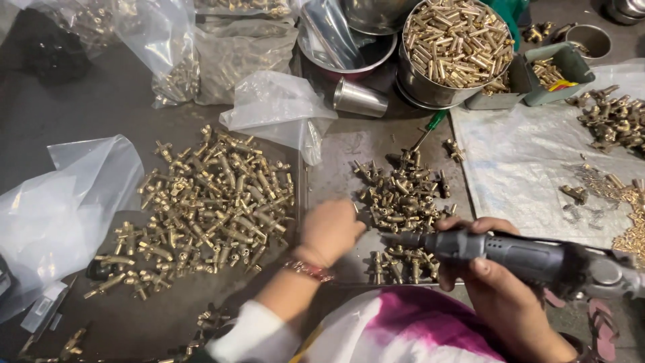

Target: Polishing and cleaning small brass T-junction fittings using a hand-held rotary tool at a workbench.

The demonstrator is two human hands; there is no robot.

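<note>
My right hand grips a grey power screwdriver held level, its tip pointing left toward my left hand. My left hand is curled around a small brass fitting at the tool's tip; the fitting itself is mostly hidden by my fingers. A bracelet sits on my left wrist. Just beyond both hands lies a small heap of brass fittings on a metal tray. A much larger heap of brass valve parts spreads to the left of my left hand.
A steel bucket full of brass pins stands at the back, beside a steel bowl and a small steel cup. Clear plastic bags lie left and behind. More brass parts rest on a plastic sheet at right.
</note>
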